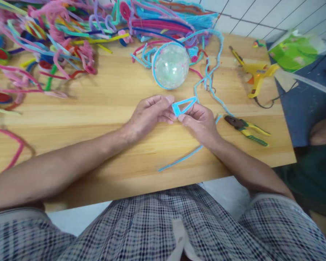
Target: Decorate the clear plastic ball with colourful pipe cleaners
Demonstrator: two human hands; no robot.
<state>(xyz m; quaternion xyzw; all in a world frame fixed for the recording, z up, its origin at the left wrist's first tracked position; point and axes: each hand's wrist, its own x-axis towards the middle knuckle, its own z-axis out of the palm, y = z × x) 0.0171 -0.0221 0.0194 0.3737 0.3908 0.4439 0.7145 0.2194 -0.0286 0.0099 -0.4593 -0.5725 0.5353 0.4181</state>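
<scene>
A light-blue pipe cleaner bent into a narrow triangle (176, 108) is held between both hands above the wooden table. My left hand (156, 110) pinches its wide left end between thumb and fingers. My right hand (199, 121) is closed on its lower right side, thumb at the bottom corner. Just beyond the hands rests a clear ball (171, 66) with a blue pipe cleaner round its edge. One loose blue pipe cleaner (183, 158) lies partly beneath my right hand, and a longer blue one (220, 54) curves behind it.
Pliers (246, 130) lie right of my right hand, with a yellow glue gun (258, 74) farther back. Coloured pipe cleaners (57, 47) are heaped at the back left. A green bag (293, 50) is beyond the right edge of the table (111, 188). Part of another person shows at far right.
</scene>
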